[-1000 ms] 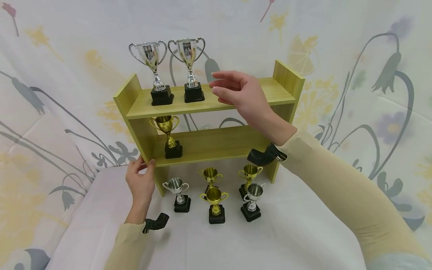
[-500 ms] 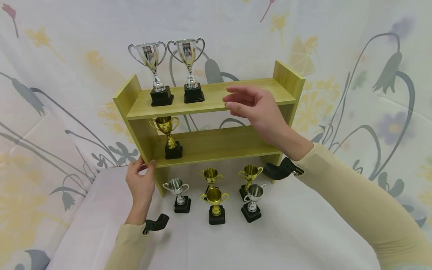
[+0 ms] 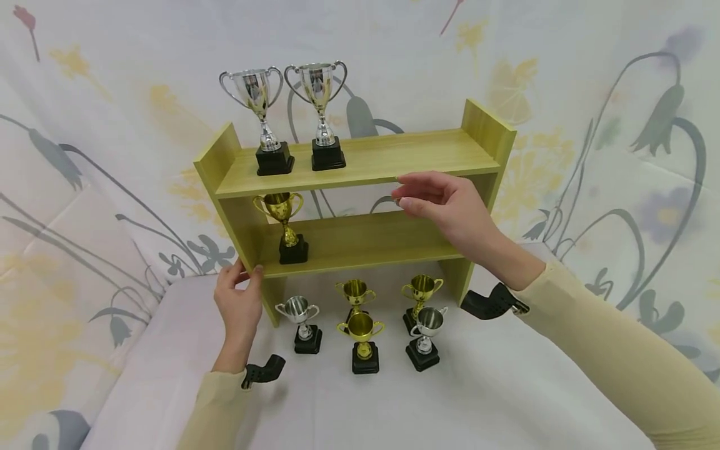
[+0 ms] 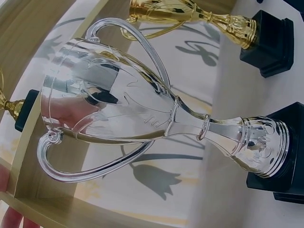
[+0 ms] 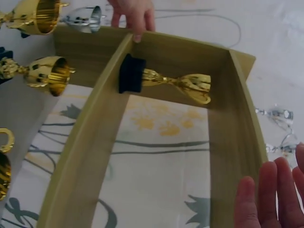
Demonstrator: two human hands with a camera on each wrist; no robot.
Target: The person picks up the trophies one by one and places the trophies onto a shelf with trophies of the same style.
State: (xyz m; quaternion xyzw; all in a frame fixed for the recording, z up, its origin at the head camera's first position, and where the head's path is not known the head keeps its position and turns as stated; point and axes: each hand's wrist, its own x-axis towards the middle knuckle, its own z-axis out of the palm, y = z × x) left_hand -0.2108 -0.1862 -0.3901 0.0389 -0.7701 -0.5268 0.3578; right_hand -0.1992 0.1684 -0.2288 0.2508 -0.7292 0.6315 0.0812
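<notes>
A two-tier wooden shelf (image 3: pixel 371 240) stands on a white-covered table. My left hand (image 3: pixel 239 306) grips its left side panel, thumb at the front edge of the middle board. My right hand (image 3: pixel 450 209) hovers before the shelf's right half, below the top board's edge, fingers loosely bent and holding nothing. Two silver trophy cups (image 3: pixel 255 94) stand on the top board's left part. One gold trophy cup (image 3: pixel 278 207) stands at the left of the middle board. In the left wrist view a silver trophy cup (image 4: pixel 114 95) fills the foreground.
On the table before the shelf stand a silver trophy cup (image 3: pixel 304 331) at left, gold trophy cups (image 3: pixel 360 328) in the middle, another gold trophy cup (image 3: pixel 420 289) and a silver trophy cup (image 3: pixel 429 322) at right. A flower-patterned cloth (image 3: pixel 613 187) hangs behind.
My right hand has moved down and to the right, from beside the silver trophy cups to below the top board's edge. My left hand stays on the side panel.
</notes>
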